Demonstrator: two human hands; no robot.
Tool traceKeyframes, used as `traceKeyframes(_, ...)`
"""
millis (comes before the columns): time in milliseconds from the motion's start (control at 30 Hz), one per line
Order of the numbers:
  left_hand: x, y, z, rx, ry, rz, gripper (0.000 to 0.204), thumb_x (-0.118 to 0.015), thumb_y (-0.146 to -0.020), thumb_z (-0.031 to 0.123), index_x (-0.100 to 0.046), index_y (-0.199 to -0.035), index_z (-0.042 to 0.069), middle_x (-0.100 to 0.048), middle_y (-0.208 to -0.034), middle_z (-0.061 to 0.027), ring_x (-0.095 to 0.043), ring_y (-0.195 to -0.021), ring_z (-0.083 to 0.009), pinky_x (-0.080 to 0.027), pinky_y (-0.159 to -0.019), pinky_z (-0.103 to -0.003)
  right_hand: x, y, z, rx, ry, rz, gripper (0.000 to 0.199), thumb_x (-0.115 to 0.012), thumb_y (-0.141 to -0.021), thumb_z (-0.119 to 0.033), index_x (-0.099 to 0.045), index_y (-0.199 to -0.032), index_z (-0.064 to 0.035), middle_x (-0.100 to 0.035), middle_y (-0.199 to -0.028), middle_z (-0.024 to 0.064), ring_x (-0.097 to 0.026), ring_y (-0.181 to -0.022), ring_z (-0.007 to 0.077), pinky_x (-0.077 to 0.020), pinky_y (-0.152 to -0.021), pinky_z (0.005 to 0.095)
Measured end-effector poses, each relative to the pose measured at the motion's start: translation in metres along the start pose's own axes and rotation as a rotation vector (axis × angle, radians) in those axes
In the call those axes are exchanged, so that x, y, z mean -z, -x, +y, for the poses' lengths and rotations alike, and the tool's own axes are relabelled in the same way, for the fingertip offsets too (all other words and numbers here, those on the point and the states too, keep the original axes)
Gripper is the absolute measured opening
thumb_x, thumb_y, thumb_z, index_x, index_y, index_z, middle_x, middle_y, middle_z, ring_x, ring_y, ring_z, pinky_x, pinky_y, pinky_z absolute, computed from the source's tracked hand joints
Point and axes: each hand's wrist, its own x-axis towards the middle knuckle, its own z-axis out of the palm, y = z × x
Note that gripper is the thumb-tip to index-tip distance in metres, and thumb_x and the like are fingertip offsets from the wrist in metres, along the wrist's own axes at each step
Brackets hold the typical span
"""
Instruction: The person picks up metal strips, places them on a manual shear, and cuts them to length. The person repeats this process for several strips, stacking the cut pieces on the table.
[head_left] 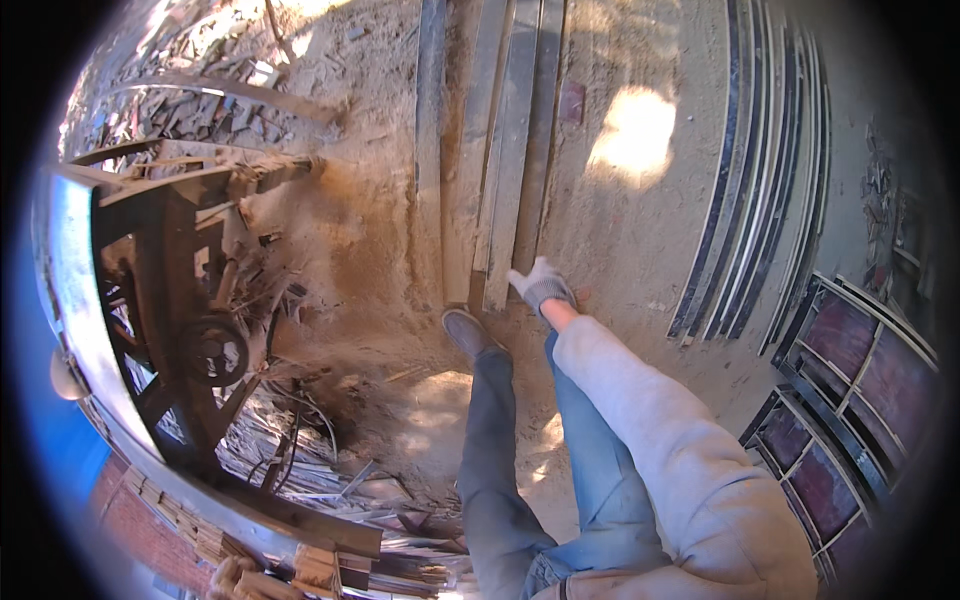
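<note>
My right hand [543, 284], in a light knitted glove, reaches down to the near end of a long wooden plank [543, 130]. Its thumb and fingers look spread apart; no firm grip on the wood shows. Just left of the hand, another plank [512, 150] runs away from me with its near end by my shoe. Farther left lies a separate plank [429, 120]. All of them rest lengthwise on dusty ground. My left hand does not show.
On the left stands a machine frame [150, 300] with a wheel [215, 350] and a shiny metal edge. Wood scraps [220, 110] litter the far left. Long strips [755, 180] lie at right, near dark red framed panels [850, 340]. My left shoe [466, 330] is beside the plank ends.
</note>
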Motion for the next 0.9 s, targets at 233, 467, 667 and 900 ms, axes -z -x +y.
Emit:
traceKeyframes(233,-0.015,-0.012,-0.007,0.048,-0.150,0.032,0.065,-0.049,-0.111,0.064,-0.069,-0.115,0.002,-0.070,-0.100,-0.0064,-0.065,-0.089,-0.0171,-0.056,-0.083,-0.034,-0.095,-0.123,-0.055,0.034,-0.067,0.179,0.117,-0.089,-0.078,-0.053,-0.029,-0.160,0.0053,-0.062,-0.147,0.0286,-0.065,-0.133,0.0426,-0.0543,-0.111,0.0483)
traceKeyframes(467,-0.011,-0.005,-0.009,0.080,-0.116,0.005,0.063,-0.050,-0.112,0.062,-0.069,-0.111,0.003,-0.069,-0.096,-0.0044,-0.063,-0.084,-0.0151,-0.054,-0.078,-0.032,-0.036,-0.061,0.033,0.372,-0.602,-0.007,0.070,-0.097,-0.066,-0.034,-0.063,-0.113,0.0045,-0.075,-0.110,0.0221,-0.074,-0.104,0.0319,-0.0606,-0.092,0.0440)
traceKeyframes(667,-0.004,-0.007,-0.009,0.032,0.010,-0.066,0.061,-0.051,-0.112,0.061,-0.070,-0.107,0.004,-0.068,-0.092,-0.0027,-0.061,-0.081,-0.0133,-0.053,-0.074,-0.031,0.074,0.104,0.092,0.319,-1.198,-0.382,0.029,-0.073,-0.096,-0.015,-0.080,-0.121,-0.0010,-0.081,-0.116,0.0078,-0.075,-0.105,0.0185,-0.0571,-0.101,0.0360)
traceKeyframes(900,0.008,-0.006,-0.001,-0.099,0.094,-0.176,0.059,-0.052,-0.112,0.060,-0.070,-0.103,0.005,-0.066,-0.088,-0.0006,-0.059,-0.076,-0.0113,-0.051,-0.070,-0.029,0.214,0.281,0.061,0.415,-1.411,-0.638,0.035,-0.068,-0.107,-0.018,-0.066,-0.133,0.0050,-0.077,-0.117,0.0198,-0.078,-0.105,0.0302,-0.0657,-0.092,0.0428)
